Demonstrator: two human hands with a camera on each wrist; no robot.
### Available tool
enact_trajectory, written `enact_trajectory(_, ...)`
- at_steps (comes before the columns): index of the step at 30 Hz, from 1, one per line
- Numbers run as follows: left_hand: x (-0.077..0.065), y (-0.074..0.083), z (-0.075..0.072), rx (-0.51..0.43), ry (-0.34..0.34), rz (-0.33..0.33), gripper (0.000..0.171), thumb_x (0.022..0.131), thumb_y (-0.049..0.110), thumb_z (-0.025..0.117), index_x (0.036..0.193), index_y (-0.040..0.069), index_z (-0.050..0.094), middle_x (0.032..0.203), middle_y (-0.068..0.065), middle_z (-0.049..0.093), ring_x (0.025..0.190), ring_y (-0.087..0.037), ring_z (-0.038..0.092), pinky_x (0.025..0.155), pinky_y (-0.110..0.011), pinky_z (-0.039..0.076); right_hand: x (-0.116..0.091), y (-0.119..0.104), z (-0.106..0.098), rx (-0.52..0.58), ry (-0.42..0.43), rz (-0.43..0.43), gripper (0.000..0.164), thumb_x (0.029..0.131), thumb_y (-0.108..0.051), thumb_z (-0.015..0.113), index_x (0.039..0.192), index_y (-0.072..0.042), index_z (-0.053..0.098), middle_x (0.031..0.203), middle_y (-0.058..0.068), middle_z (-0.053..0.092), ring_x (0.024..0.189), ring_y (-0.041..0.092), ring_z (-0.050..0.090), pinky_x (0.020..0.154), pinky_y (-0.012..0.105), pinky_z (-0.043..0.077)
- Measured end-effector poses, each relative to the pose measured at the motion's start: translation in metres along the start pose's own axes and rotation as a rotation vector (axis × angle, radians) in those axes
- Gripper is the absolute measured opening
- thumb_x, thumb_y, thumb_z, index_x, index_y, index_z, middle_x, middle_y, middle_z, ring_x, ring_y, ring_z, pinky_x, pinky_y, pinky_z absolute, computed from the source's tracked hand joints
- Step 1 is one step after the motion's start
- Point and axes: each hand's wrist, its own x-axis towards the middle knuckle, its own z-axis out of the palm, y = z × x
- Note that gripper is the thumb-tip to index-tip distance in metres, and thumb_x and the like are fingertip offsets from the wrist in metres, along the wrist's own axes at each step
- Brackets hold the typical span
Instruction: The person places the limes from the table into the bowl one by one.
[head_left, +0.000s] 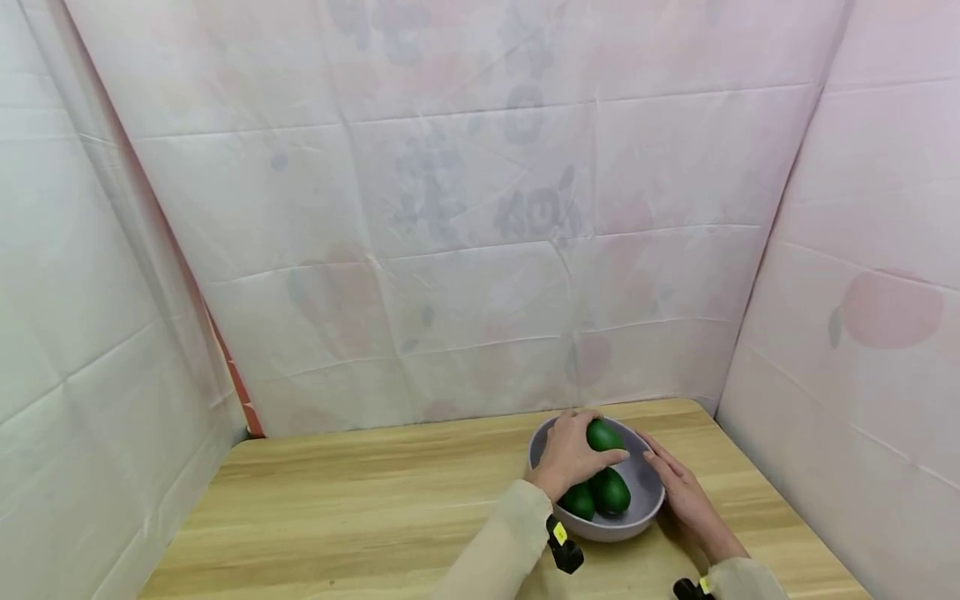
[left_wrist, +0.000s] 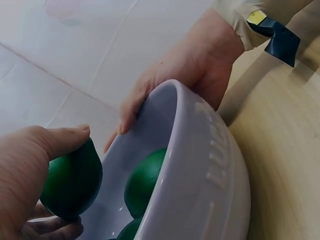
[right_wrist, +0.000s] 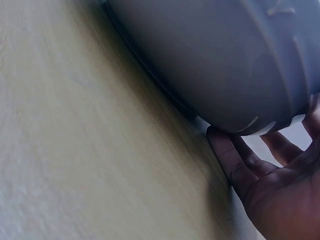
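Note:
A light purple-grey bowl (head_left: 643, 477) with raised lettering outside stands on the right part of the table. My left hand (head_left: 573, 450) reaches over it from the left and grips a smooth, dark green fruit with a tapered end (left_wrist: 72, 182), thumb on one side and fingers on the other. Two more such green fruits lie in the bowl, one near the middle (head_left: 610, 492) and one beside it (head_left: 577, 502), partly behind my left wrist. My right hand (head_left: 682, 492) holds the bowl's right side, thumb over the rim (left_wrist: 172, 92) and fingers (right_wrist: 235, 160) against the outside wall, low by the table.
The wood-grain table (head_left: 352, 508) extends to the left of the bowl. Pale printed cloth walls (head_left: 465, 292) enclose it at the back and both sides, the back one close behind the bowl. A black wrist camera (head_left: 564, 550) on my left sleeve hangs near the bowl's front.

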Motion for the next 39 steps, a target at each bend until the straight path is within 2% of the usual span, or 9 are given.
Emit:
enact_trajectory(6,0.003,0.003,0.004,0.018,0.006,-0.001,0.058,0.082,0.056,0.079,0.133,0.033,0.062,0.137,0.0,0.058,0.107,-0.019,0.062,0.076,-0.03,0.053,-0.001,-0.001,0.002,-0.019,-0.004,-0.001,0.064,0.108,-0.05,0.038,0.162,-0.018,0.026,0.172,0.012,0.011,0.158,0.04,0.007,0.09,-0.006,0.025)
enact_trajectory(14,0.006,-0.002,0.011,0.07,0.072,0.062,0.022,0.092,0.032,0.073,0.11,0.02,0.071,0.108,0.002,0.068,0.087,-0.008,0.058,0.089,-0.032,0.049,0.0,-0.003,0.001,-0.014,-0.01,0.005,0.065,0.108,-0.049,0.039,0.162,-0.016,0.026,0.171,0.014,0.01,0.158,0.042,0.007,0.088,-0.006,0.025)
enact_trajectory(22,0.006,-0.004,0.014,0.2,0.003,0.09,0.026,0.092,0.034,0.073,0.115,0.024,0.072,0.108,0.009,0.07,0.099,-0.009,0.063,0.094,-0.035,0.045,0.001,-0.002,0.001,0.005,-0.01,0.001,0.063,0.108,-0.048,0.039,0.162,-0.019,0.026,0.172,0.013,0.011,0.158,0.039,0.007,0.09,-0.006,0.025)
enact_trajectory(24,0.006,-0.006,0.014,0.229,-0.018,0.103,0.027,0.093,0.035,0.071,0.119,0.026,0.071,0.111,0.009,0.071,0.102,-0.009,0.064,0.094,-0.035,0.045,0.001,-0.001,0.001,0.007,-0.008,-0.005,0.062,0.108,-0.048,0.039,0.162,-0.019,0.027,0.172,0.012,0.012,0.159,0.032,0.008,0.091,-0.006,0.025)
enact_trajectory(26,0.005,-0.008,0.014,0.255,-0.044,0.116,0.029,0.094,0.035,0.07,0.123,0.029,0.07,0.116,0.009,0.071,0.105,-0.008,0.064,0.094,-0.036,0.045,0.001,-0.001,0.001,0.007,-0.005,-0.013,0.062,0.108,-0.048,0.039,0.162,-0.02,0.027,0.172,0.011,0.012,0.157,0.012,0.012,0.092,-0.005,0.025)
enact_trajectory(29,0.004,-0.008,0.014,0.286,-0.08,0.131,0.031,0.095,0.035,0.068,0.126,0.033,0.069,0.122,0.011,0.07,0.11,-0.007,0.064,0.094,-0.038,0.044,0.0,0.0,0.001,0.011,0.0,-0.028,0.062,0.108,-0.048,0.039,0.162,-0.018,0.028,0.171,0.012,0.013,0.138,-0.019,0.019,0.094,-0.005,0.025)
enact_trajectory(31,0.003,-0.008,0.015,0.303,-0.096,0.131,0.032,0.095,0.036,0.067,0.127,0.034,0.068,0.124,0.012,0.069,0.114,-0.007,0.063,0.098,-0.041,0.045,0.0,0.0,0.001,0.015,0.001,-0.035,0.062,0.108,-0.048,0.039,0.162,-0.017,0.028,0.171,0.011,0.013,0.125,-0.027,0.022,0.094,-0.005,0.025)
enact_trajectory(34,0.0,-0.01,0.016,0.323,-0.106,0.123,0.032,0.096,0.039,0.066,0.128,0.036,0.068,0.126,0.013,0.067,0.12,-0.006,0.061,0.105,-0.047,0.044,0.001,0.002,0.002,0.015,0.003,-0.038,0.063,0.108,-0.048,0.039,0.162,-0.017,0.028,0.171,0.011,0.013,0.139,-0.019,0.017,0.094,-0.006,0.024)
enact_trajectory(39,-0.005,-0.01,0.017,0.347,-0.111,0.116,0.032,0.097,0.042,0.064,0.128,0.037,0.067,0.129,0.014,0.065,0.125,-0.007,0.058,0.11,-0.051,0.041,0.003,0.004,0.001,0.011,0.002,-0.017,0.064,0.108,-0.049,0.039,0.162,-0.018,0.026,0.171,0.01,0.012,0.159,0.028,0.007,0.093,-0.006,0.023)
